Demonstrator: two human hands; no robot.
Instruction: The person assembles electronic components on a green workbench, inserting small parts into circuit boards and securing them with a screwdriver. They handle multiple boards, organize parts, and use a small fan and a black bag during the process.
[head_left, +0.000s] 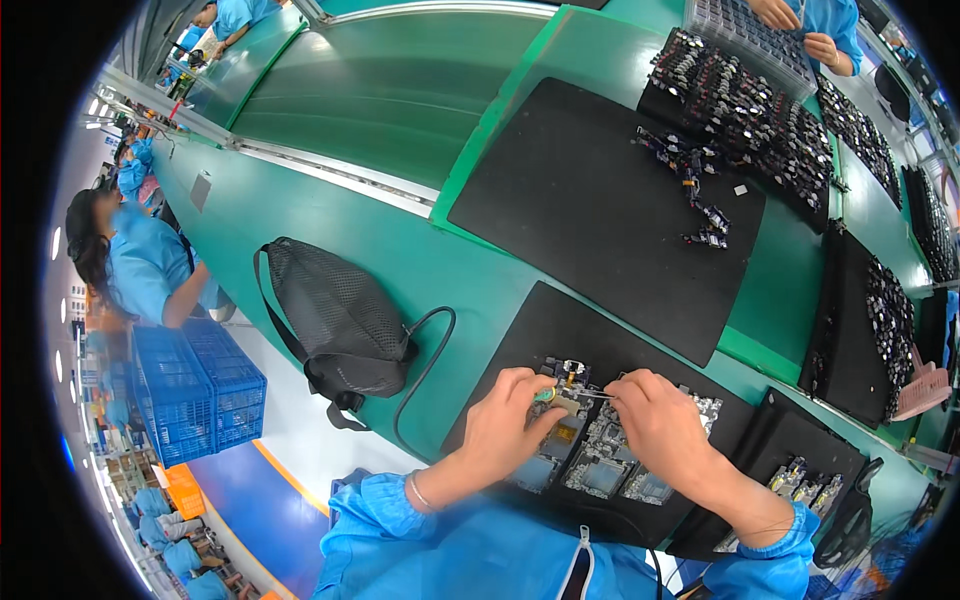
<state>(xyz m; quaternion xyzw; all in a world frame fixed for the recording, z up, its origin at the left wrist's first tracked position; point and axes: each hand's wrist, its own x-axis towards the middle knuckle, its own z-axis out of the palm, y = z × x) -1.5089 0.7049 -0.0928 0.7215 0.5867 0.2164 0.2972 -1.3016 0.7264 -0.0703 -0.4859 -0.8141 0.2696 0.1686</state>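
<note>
Bent over the black mat in front of me, my left hand has its thumb and index finger curled at the top of a circuit board. A small green and yellowish piece shows at its fingertips; its kind is not clear. My right hand is closed on thin metal tweezers, whose tips point left toward that piece. A small camera-like module lies just beyond the fingertips. Two more circuit boards lie to the right, partly covered by my right hand.
A black mesh bag with a cable lies to the left. Beyond is a larger black mat with loose modules and dense rows of parts. More boards lie right. Blue crates stand left; co-workers sit around.
</note>
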